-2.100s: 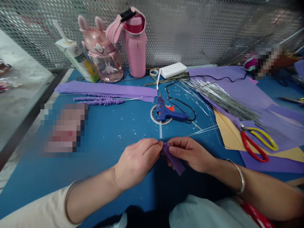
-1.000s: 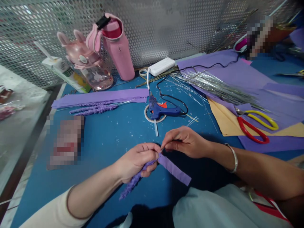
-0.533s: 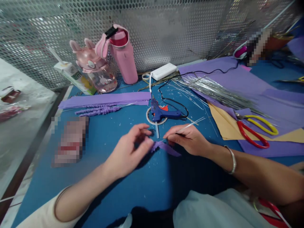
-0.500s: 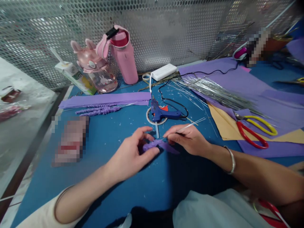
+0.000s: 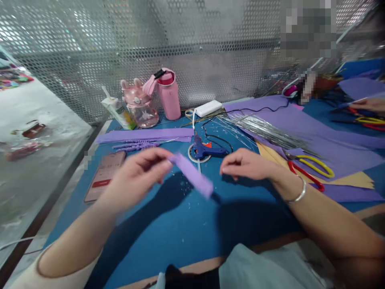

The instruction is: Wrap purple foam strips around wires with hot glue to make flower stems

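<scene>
My left hand [image 5: 141,176] is raised over the table, blurred by motion. Its thumb and fingers pinch one end of a purple paper strip [image 5: 194,176], which slants down to the right, its free end above the table. My right hand [image 5: 245,164] hovers to the right of the strip with fingers curled together, and nothing shows in them. Between the hands and beyond them, a blue glue gun [image 5: 207,151] rests on a roll of tape [image 5: 190,153], its glue stick pointing toward me. Purple flower sprigs [image 5: 135,145] lie behind my left hand.
Stacked purple strips [image 5: 144,135], a phone [image 5: 100,182], a drink carton [image 5: 120,114] and two pink bottles [image 5: 169,98] are on the left. A white power bank [image 5: 208,108] stands at the back. Wires [image 5: 264,130], purple sheets [image 5: 325,124] and red-yellow scissors [image 5: 306,168] lie right. Another person's hand [image 5: 374,104] is far right.
The wire in my right hand and the sprig at my left fingers are no longer seen there. My left hand moved up and left with the strip. The view has tilted up.
</scene>
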Demonstrator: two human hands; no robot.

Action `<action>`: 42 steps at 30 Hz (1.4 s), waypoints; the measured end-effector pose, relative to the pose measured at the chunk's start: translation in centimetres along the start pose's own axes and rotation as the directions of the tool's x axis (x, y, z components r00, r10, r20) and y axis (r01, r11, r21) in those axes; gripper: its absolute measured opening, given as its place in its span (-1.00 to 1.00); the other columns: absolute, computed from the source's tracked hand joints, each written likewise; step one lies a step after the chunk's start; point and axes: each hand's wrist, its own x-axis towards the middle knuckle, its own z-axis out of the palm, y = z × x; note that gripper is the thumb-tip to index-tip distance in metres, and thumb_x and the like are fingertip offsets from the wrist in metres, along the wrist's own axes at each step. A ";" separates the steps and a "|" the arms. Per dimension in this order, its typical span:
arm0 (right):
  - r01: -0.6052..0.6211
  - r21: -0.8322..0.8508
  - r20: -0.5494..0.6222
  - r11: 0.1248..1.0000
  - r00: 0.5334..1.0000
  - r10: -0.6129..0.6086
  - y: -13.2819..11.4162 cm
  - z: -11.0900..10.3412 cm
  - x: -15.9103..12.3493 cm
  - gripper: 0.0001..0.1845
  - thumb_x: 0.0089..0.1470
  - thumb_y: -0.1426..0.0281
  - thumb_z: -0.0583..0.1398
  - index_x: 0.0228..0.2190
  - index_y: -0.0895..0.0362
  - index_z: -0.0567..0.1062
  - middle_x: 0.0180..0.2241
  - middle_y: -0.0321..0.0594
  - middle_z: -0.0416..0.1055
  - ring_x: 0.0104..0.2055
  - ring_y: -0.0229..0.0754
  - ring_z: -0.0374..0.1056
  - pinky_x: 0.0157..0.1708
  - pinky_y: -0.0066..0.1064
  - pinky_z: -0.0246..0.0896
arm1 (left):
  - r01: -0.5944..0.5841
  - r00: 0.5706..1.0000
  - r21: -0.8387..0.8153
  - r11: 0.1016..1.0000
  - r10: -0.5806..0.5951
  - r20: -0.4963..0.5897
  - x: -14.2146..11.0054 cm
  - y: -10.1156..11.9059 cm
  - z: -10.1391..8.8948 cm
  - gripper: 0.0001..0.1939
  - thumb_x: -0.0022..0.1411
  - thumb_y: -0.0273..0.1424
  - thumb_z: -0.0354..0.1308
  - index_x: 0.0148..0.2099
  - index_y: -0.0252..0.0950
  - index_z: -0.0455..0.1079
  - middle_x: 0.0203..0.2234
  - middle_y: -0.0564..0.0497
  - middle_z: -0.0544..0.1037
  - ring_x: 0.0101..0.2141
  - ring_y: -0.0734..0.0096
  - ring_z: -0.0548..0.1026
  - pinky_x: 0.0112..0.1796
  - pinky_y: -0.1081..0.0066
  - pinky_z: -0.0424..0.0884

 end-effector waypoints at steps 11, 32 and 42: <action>0.018 -0.669 -0.276 0.743 0.922 -0.271 1.0 0.9 5.0 -0.59 0.00 0.52 0.13 -0.05 0.23 0.38 -0.02 0.04 0.34 0.04 0.03 0.22 0.03 -0.18 0.11 | -0.221 0.956 0.586 0.780 0.053 0.290 -0.2 -6.0 4.4 -0.70 0.30 -0.23 0.00 -0.11 -0.30 0.43 -0.27 -0.09 0.51 -0.22 0.30 0.45 -0.17 0.32 0.37; 0.119 0.036 -0.535 0.992 0.841 -0.081 3.0 -2.8 1.9 -0.59 0.20 0.19 -0.02 -0.13 0.19 0.44 -0.20 -0.09 0.50 -0.46 -0.25 0.35 -0.43 -0.38 0.26 | -0.239 0.970 0.808 0.538 0.169 0.174 4.4 -8.2 4.5 -0.62 0.35 -0.39 -0.09 0.18 -0.32 0.23 0.09 -0.11 0.38 0.01 0.24 0.35 0.02 0.23 0.31; -0.045 -0.081 -0.364 0.996 0.931 0.013 2.7 -0.4 -1.5 -0.55 0.12 0.07 0.07 -0.53 0.13 0.51 -0.38 -0.19 0.51 -0.38 -0.16 0.37 -0.38 -0.37 0.32 | -0.329 0.906 0.537 0.777 0.098 0.412 -1.3 -7.4 3.9 -0.77 0.33 -0.44 -0.02 -0.05 -0.24 0.42 -0.21 -0.04 0.52 -0.19 0.35 0.43 -0.16 0.35 0.40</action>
